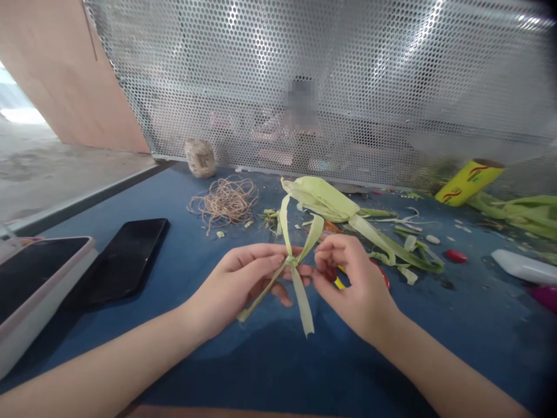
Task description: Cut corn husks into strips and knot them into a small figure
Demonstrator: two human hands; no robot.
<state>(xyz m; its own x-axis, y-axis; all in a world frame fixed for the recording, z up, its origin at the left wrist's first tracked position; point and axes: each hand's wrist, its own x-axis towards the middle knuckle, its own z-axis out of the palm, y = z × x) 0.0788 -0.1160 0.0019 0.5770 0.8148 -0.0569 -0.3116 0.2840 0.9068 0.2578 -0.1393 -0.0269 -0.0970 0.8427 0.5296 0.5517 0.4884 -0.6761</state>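
With my left hand (230, 278) I pinched the knotted strip (291, 262), tails (303, 302) toward me, my right hand (354, 281) curled just beside, hold unclear.

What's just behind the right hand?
A red edge and a yellow piece show past the right hand. The hand covers the rest, including whether they join.

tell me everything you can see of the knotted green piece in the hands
The knotted green piece is pale green and looks like strips of dried leaf or husk. Two strips rise from a small central knot in a V; two hang below, the left narrower and slanting, the right wider with a ragged end. The left hand pinches it near the knot, above the blue tabletop. Whether the right hand touches it is unclear.
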